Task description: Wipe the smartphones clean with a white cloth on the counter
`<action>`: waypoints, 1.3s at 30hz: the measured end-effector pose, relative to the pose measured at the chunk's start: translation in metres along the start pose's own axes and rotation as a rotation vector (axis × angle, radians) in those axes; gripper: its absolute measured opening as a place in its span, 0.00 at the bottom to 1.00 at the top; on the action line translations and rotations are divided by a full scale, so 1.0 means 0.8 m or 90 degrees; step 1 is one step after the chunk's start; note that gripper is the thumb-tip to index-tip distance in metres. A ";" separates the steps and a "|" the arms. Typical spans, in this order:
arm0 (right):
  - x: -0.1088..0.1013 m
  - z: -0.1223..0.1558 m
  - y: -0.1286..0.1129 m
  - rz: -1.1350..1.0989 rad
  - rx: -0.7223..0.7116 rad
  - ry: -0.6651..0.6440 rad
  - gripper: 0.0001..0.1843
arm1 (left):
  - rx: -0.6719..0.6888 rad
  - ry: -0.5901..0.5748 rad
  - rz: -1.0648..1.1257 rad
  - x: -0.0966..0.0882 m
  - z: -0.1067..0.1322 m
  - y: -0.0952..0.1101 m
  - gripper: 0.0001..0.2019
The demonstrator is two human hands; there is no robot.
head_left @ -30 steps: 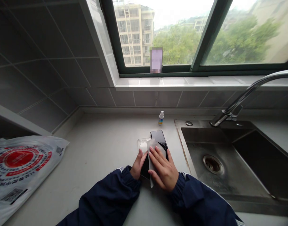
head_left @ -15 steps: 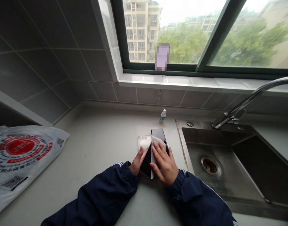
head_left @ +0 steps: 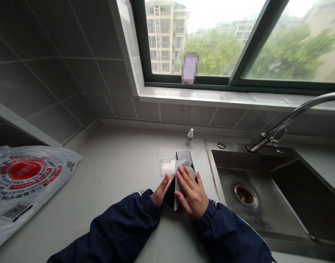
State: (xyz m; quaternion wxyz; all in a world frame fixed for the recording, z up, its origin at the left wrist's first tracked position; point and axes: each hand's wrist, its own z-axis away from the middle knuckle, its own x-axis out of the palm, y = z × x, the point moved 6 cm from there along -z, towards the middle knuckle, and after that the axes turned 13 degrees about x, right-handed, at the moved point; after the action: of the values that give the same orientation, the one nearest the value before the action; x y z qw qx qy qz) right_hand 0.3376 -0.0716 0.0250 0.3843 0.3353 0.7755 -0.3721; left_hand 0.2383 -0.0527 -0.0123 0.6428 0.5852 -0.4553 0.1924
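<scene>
in the head view, the left hand (head_left: pixel 160 191) is at the left edge of a flat, black, glossy, rectangular phone (head_left: pixel 169 199), its thumb raised apart; its fingers run out of sight behind the phone, so i cannot tell how far they are closed. the right hand (head_left: pixel 194 197) lies open with fingers stretched out, pressing a thin, pale grey-white cloth (head_left: pixel 184 162) onto the phone, which sits over the counter between the two hands. just beyond, partly covered by the cloth, is a second dark, flat, rectangular phone (head_left: pixel 184 155). left of that, a clear plastic phone case (head_left: pixel 166 166) lies on the pale, smooth counter (head_left: pixel 115 160). farther back stands a small upright bottle with a white spray top and a blue-and-yellow label (head_left: pixel 189 137). to the right is a stainless-steel sink (head_left: pixel 238 219) with a curved chrome faucet (head_left: pixel 282 120); at the far left, a white plastic bag with red and black print (head_left: pixel 27 182). both arms wear navy sleeves (head_left: pixel 123 226) with white stripes.
</scene>
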 end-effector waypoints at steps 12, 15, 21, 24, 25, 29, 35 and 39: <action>0.005 0.005 -0.008 0.003 0.001 -0.002 0.36 | 0.003 0.025 0.001 -0.002 0.000 0.001 0.37; 0.003 0.009 -0.021 -0.021 -0.051 -0.014 0.35 | -0.031 0.081 0.023 -0.006 0.003 0.001 0.38; -0.001 0.006 -0.017 -0.013 -0.061 -0.026 0.33 | -0.026 0.073 0.009 -0.004 0.003 0.002 0.38; -0.001 0.000 0.004 0.013 0.003 -0.004 0.33 | -0.015 0.009 -0.009 0.005 0.001 0.003 0.38; 0.000 -0.001 0.010 0.019 0.024 -0.001 0.34 | -0.022 -0.005 -0.014 0.007 0.001 0.002 0.38; 0.006 0.000 0.014 0.020 0.058 -0.003 0.35 | -0.006 -0.016 -0.032 0.009 0.000 0.004 0.36; 0.005 0.009 -0.020 -0.014 -0.037 -0.027 0.32 | -0.011 0.077 0.009 -0.006 0.001 0.002 0.34; 0.001 0.014 -0.038 -0.043 -0.096 -0.052 0.29 | -0.062 0.151 0.059 -0.020 0.003 -0.005 0.31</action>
State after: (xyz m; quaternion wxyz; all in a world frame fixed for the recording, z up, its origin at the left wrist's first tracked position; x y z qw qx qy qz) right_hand 0.3169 -0.0960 0.0289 0.4269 0.2636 0.7959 -0.3388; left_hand 0.2324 -0.0516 -0.0279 0.7101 0.5051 -0.4115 0.2671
